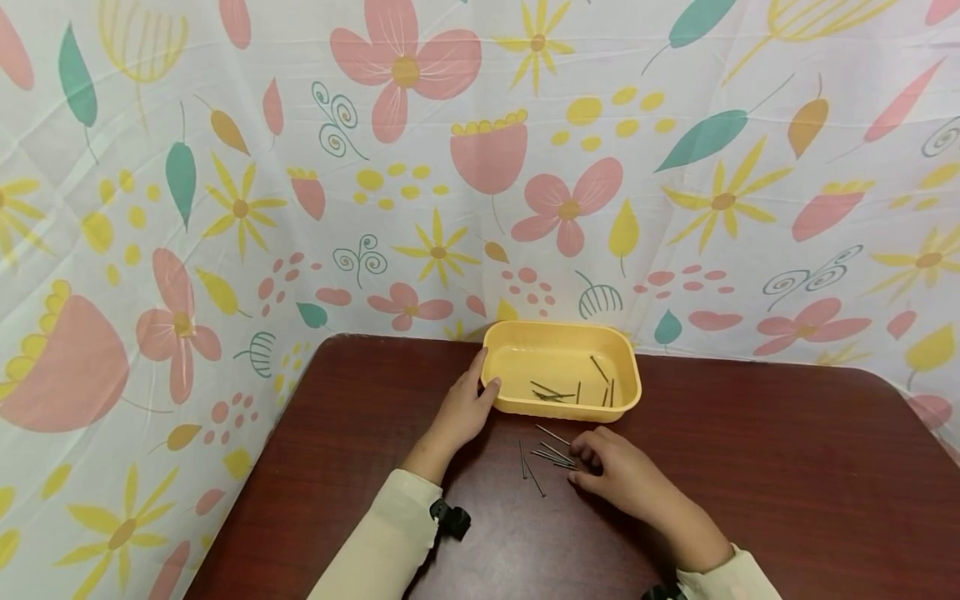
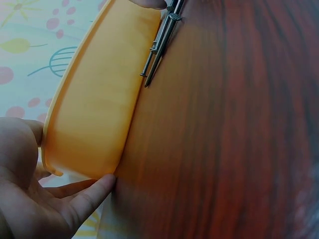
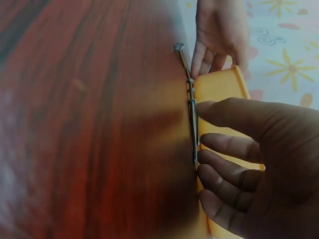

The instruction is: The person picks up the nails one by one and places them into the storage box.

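Note:
In the head view, a yellow plastic tray [image 1: 551, 365] stands at the table's far side with several nails [image 1: 598, 368] lying in it. My left hand [image 1: 463, 408] holds the tray's left end, thumb at the near corner; the left wrist view shows fingertips at the rim and low on the wall. Loose nails [image 1: 553, 456] lie in front of the tray. My right hand [image 1: 626, 475] is low over their right ends, fingers bent and thumb apart. In the right wrist view, its thumb tip is right at the nails [image 3: 193, 119].
The dark reddish-brown table [image 1: 750, 450] has rounded far corners. A flower-printed cloth [image 1: 420, 208] hangs close behind the tray and along the left side. A black strap mount [image 1: 452, 518] is on the left sleeve [image 1: 382, 542].

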Motion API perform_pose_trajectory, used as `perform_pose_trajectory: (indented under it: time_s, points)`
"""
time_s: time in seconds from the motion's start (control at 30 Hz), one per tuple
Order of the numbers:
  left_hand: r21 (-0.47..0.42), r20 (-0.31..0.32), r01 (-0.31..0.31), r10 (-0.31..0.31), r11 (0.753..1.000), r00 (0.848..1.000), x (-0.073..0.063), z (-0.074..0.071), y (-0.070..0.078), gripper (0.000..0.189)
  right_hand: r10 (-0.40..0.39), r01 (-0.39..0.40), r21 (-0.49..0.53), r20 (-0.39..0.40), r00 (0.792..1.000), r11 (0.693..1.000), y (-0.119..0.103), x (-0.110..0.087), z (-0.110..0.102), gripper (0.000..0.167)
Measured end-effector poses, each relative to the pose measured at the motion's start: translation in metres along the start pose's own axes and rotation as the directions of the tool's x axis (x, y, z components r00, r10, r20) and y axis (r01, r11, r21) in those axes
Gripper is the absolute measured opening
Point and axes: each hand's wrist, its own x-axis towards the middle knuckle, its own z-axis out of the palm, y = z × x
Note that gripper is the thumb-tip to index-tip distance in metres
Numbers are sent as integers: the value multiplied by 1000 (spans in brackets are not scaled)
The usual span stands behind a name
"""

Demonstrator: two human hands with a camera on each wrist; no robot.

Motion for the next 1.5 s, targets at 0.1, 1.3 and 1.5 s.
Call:
perform_pose_trajectory:
  time_s: [0.1, 1.3, 1.5]
  points:
    - [5, 2, 4, -4, 1000, 1000, 0, 0, -1, 65, -12, 12, -4, 8, 1000, 1000, 0, 0, 0, 24]
    - [6, -5, -15, 15, 1000, 1000, 0, -1, 1, 65, 67, -67, -2, 41, 997, 998, 3, 4, 3, 13]
    - [4, 2, -7, 7, 1000, 1000, -1, -1, 0, 65, 80, -79, -20, 52, 995, 997, 2, 3, 3, 13]
